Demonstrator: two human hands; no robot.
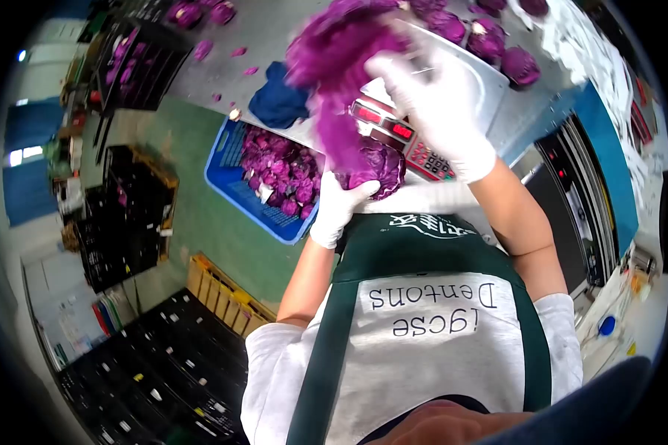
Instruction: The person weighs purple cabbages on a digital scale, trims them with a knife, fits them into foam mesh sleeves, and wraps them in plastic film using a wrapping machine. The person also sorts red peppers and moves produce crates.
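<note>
My left hand (pixel 340 202), in a white glove, grips a red cabbage (pixel 381 169) low in front of my apron, the thumb lying across its side. Above it, my gloved right hand (pixel 434 104) is blurred by motion, its fingers curled at the edge of loose red cabbage leaves (pixel 338 52). These purple leaves are smeared and hang down toward the cabbage, partly covering it. Just behind the cabbage is a weighing scale (pixel 430 159) with red digits and a keypad, its metal pan (pixel 486 78) partly hidden by my right hand.
A blue crate (pixel 219 174) full of purple cabbage pieces stands at left below the table edge. A dark blue cloth (pixel 278 100) lies on the metal table (pixel 263 26). Several red cabbages (pixel 486 38) sit at the back right. Black crates (pixel 156 356) and a wooden pallet (pixel 226 293) are lower left.
</note>
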